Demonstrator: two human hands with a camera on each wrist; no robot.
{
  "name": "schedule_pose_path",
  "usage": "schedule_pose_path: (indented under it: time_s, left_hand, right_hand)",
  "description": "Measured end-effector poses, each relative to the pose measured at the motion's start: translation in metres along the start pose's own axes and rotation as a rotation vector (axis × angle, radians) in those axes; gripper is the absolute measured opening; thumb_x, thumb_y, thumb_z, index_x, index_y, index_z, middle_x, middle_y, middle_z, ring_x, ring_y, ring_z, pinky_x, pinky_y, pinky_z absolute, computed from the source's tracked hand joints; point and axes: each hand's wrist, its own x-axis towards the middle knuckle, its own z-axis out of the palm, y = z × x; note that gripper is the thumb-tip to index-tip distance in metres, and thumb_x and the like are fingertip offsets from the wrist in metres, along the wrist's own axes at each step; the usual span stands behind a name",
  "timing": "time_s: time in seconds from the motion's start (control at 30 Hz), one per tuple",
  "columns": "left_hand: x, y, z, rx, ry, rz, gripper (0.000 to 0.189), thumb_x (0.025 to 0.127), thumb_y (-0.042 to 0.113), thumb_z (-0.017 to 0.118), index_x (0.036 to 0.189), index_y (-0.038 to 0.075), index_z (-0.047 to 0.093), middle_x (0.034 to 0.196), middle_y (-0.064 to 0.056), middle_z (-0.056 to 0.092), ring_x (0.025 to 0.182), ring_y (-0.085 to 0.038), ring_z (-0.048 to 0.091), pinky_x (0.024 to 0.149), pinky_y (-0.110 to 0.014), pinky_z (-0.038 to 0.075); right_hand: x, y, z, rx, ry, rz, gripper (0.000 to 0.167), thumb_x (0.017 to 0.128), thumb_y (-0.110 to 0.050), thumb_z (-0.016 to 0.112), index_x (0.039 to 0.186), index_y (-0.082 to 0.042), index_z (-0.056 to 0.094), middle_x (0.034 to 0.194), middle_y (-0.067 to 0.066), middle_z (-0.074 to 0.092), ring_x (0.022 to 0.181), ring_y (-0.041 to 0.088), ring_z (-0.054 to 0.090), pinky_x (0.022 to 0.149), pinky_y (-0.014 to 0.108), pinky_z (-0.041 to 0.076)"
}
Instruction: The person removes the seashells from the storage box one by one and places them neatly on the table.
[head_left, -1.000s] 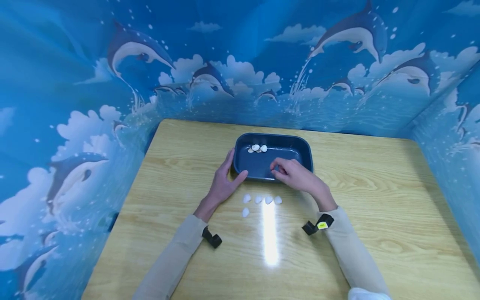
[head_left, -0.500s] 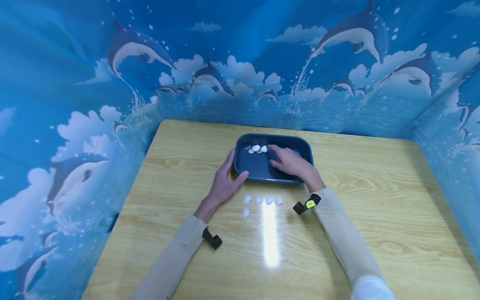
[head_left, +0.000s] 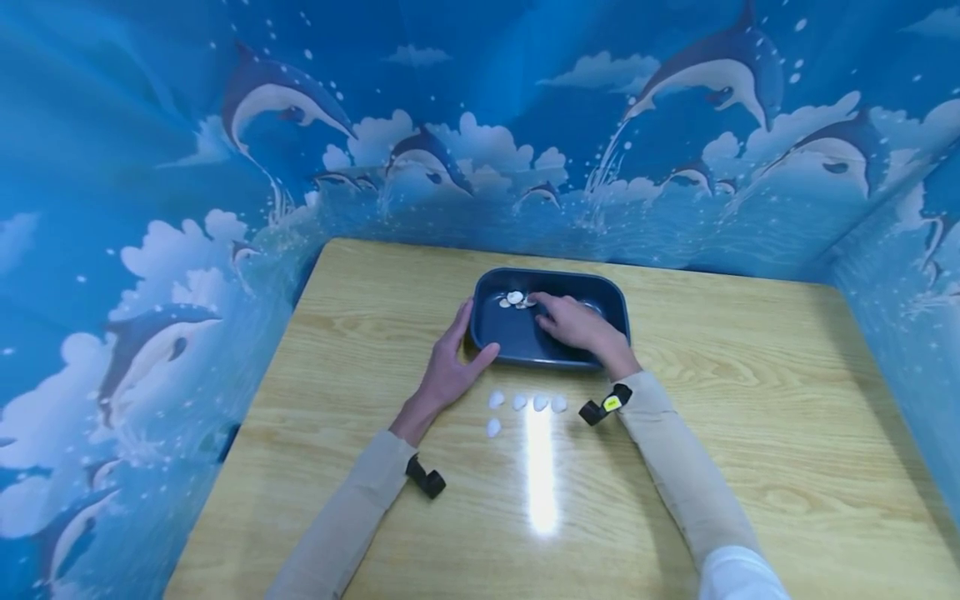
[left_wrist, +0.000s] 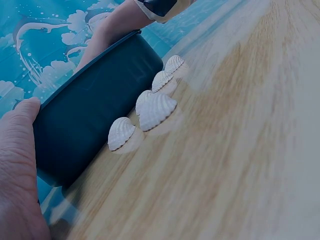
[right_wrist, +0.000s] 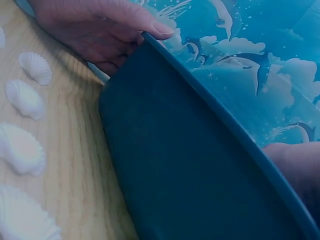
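A dark blue rectangular basin (head_left: 551,362) stands on the table. My left hand (head_left: 447,367) rests against its left end, with straight fingers along the wall and the thumb (left_wrist: 27,107) at the near corner of the rim. Inside the basin, small white and brownish shells (head_left: 514,297) lie in a cluster toward the far left. My right hand (head_left: 576,323) reaches in over the right side; its index fingertip is at the cluster's right edge, the thumb apart from it. Several white ribbed seashells (left_wrist: 157,111) lie on the table before the basin, most in a row, one (head_left: 493,427) nearer me.
The light wood-grain table (head_left: 750,400) extends to both sides of the basin. A blue dolphin-print backdrop (head_left: 480,167) stands behind and beside it. Wrist cameras on black straps (head_left: 606,404) are worn over the sleeves. A bright reflection runs down the tabletop.
My right hand has moved left and farther into the basin, its index finger extending to the shells. The left hand stays at the basin's end. The shells on the table have not moved.
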Motion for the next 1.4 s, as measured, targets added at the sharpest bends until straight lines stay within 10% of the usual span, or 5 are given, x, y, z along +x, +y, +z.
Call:
schedule_pose_path:
  time_s: [0.47,0.7,1.0,1.4]
  left_hand:
    - [0.0,0.0,0.0,-0.001,0.001,0.001,0.087,0.101,0.034,0.068,0.168,0.013,0.016,0.175,-0.009,0.016,0.159,-0.013,0.014,0.129,-0.044,0.02]
    - [-0.001,0.0,0.001,0.001,0.003,-0.003,0.087,0.101,0.034,0.068,0.168,0.013,0.017,0.175,-0.011,0.017,0.159,-0.014,0.015,0.129,-0.045,0.02]
    - [-0.001,-0.001,0.001,-0.009,0.003,-0.004,0.087,0.101,0.033,0.069,0.168,0.013,0.017,0.175,-0.009,0.016,0.159,-0.014,0.015,0.129,-0.045,0.02]
    - [0.0,-0.003,0.002,-0.004,0.01,0.005,0.088,0.1,0.032,0.069,0.168,0.012,0.017,0.175,-0.01,0.016,0.159,-0.014,0.015,0.129,-0.045,0.021]
  right_hand:
    - [-0.005,-0.006,0.002,-0.006,0.058,-0.012,0.036,0.108,-0.021,0.058,0.139,-0.004,0.056,0.093,0.007,0.068,0.068,0.017,0.058,0.065,0.034,0.049]
    - [-0.003,-0.005,0.002,-0.04,0.041,-0.007,0.046,0.108,-0.019,0.057,0.151,-0.004,0.047,0.074,0.006,0.061,0.062,0.017,0.058,0.063,0.035,0.047]
    - [-0.006,-0.007,0.001,-0.056,0.041,0.017,0.033,0.109,-0.016,0.055,0.138,-0.002,0.06,0.125,0.015,0.071,0.102,0.024,0.07,0.086,0.045,0.06]
    - [-0.015,-0.006,-0.006,-0.149,0.028,0.127,0.035,0.105,-0.025,0.065,0.132,-0.004,0.059,0.096,0.009,0.07,0.079,0.022,0.064,0.069,0.038,0.054]
